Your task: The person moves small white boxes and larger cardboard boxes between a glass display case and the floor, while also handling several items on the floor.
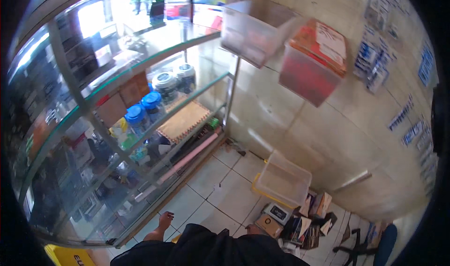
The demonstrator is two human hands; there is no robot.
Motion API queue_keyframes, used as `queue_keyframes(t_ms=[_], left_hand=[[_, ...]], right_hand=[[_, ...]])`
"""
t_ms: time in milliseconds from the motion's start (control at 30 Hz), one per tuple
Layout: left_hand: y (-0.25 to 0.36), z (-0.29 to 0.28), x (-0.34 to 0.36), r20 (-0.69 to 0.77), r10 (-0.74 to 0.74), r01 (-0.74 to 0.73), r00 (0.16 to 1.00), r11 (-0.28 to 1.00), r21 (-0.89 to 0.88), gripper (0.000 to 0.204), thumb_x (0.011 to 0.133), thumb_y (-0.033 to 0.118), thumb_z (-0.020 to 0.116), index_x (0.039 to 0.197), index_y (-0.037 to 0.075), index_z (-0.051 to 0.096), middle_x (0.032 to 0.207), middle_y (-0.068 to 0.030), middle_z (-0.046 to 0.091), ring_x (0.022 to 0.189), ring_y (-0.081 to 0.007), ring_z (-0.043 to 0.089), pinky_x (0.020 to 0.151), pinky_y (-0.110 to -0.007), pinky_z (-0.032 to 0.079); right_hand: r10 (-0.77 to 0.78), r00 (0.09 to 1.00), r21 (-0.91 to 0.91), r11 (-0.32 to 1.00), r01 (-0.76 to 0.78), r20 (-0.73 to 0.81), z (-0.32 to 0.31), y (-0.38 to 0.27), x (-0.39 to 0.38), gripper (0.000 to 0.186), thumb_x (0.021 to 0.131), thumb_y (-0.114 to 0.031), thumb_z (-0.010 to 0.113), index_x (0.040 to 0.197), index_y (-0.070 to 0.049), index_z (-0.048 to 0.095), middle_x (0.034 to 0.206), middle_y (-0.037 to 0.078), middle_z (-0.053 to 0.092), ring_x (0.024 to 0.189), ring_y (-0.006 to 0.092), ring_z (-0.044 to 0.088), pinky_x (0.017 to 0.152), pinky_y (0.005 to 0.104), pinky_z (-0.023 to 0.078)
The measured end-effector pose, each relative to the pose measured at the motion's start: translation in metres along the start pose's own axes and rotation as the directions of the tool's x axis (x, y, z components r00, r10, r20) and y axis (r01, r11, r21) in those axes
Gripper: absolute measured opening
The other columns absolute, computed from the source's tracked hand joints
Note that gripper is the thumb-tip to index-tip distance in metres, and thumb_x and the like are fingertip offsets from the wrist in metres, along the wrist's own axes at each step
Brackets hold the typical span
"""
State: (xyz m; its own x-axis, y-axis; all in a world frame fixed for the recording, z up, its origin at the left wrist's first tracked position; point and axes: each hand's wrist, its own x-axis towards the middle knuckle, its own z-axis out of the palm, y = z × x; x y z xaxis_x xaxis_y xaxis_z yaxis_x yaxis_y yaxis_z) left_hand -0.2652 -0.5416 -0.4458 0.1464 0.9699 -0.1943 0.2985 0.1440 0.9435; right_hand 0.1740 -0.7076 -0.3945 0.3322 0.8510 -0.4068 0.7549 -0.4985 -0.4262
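My left hand (pixel 165 219) hangs low over the white tiled floor (pixel 215 214), beside the glass cabinet. Its fingers are loosely apart and hold nothing that I can see. Only a part of my right hand (pixel 253 229) shows past my dark clothing, its fingers hard to make out. It is nearest to a brown cardboard box (pixel 269 225) and a boxed item with a dark front (pixel 277 213) on the floor. Beside these stand boxes packed with flat items (pixel 302 231). Behind them is a clear plastic bin (pixel 285 179) with yellow handles.
A glass cabinet (pixel 183 113) along the left holds blue-lidded jars (pixel 151 100) and an envelope (pixel 184 119). Up by the wall are a clear bin (pixel 248 34) and a bin with red contents (pixel 311 73). A wheeled chair (pixel 358 247) and a yellow object (pixel 70 256) stand at the lower corners.
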Motion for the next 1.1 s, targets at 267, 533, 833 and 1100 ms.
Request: queue_keyframes(t_ms=[267, 533, 833, 1100], left_hand=[[0.005, 0.021, -0.008, -0.146, -0.227, 0.234, 0.963, 0.972, 0.029, 0.015, 0.074, 0.010, 0.054, 0.087, 0.009, 0.062, 0.076, -0.0080, 0.064, 0.070, -0.0193, 0.062, 0.065, -0.030, 0.049], [0.084, 0.070, -0.004, -0.361, -0.034, 0.094, 0.932, 0.984, 0.152, 0.013, 0.074, 0.008, 0.056, 0.086, 0.006, 0.061, 0.077, -0.0089, 0.063, 0.071, -0.0200, 0.061, 0.065, -0.031, 0.048], [0.151, 0.090, 0.053, -0.306, 0.069, -0.036, 0.949, 0.993, 0.112, 0.013, 0.078, 0.009, 0.056, 0.090, 0.004, 0.059, 0.083, -0.0111, 0.060, 0.078, -0.0217, 0.061, 0.067, -0.031, 0.048], [0.332, 0.073, 0.105, -0.035, 0.522, -0.506, 0.852, 0.839, 0.200, 0.015, 0.075, 0.004, 0.060, 0.090, 0.005, 0.060, 0.087, -0.0083, 0.061, 0.081, -0.0219, 0.059, 0.070, -0.031, 0.046]], right_hand=[[-0.366, 0.922, 0.098, 0.920, 0.379, -0.122, -0.040, -0.062, 0.104, 0.014, 0.079, -0.013, 0.049, 0.082, -0.008, 0.062, 0.082, 0.015, 0.058, 0.081, 0.0321, 0.055, 0.073, 0.0409, 0.044], [-0.629, 0.769, 0.032, 0.776, 0.630, 0.114, -0.085, -0.064, 0.174, 0.013, 0.076, -0.007, 0.049, 0.081, -0.005, 0.061, 0.082, 0.016, 0.057, 0.084, 0.0316, 0.054, 0.076, 0.0384, 0.043], [-0.720, 0.693, 0.153, 0.688, 0.710, 0.021, -0.108, -0.139, 0.203, 0.016, 0.076, -0.005, 0.048, 0.086, -0.004, 0.060, 0.085, 0.015, 0.056, 0.084, 0.0322, 0.054, 0.076, 0.0383, 0.042], [-0.795, 0.557, 0.222, 0.514, 0.829, -0.241, -0.192, -0.267, 0.192, 0.016, 0.074, 0.004, 0.050, 0.084, -0.006, 0.057, 0.082, 0.011, 0.058, 0.080, 0.0255, 0.056, 0.071, 0.0343, 0.045]])
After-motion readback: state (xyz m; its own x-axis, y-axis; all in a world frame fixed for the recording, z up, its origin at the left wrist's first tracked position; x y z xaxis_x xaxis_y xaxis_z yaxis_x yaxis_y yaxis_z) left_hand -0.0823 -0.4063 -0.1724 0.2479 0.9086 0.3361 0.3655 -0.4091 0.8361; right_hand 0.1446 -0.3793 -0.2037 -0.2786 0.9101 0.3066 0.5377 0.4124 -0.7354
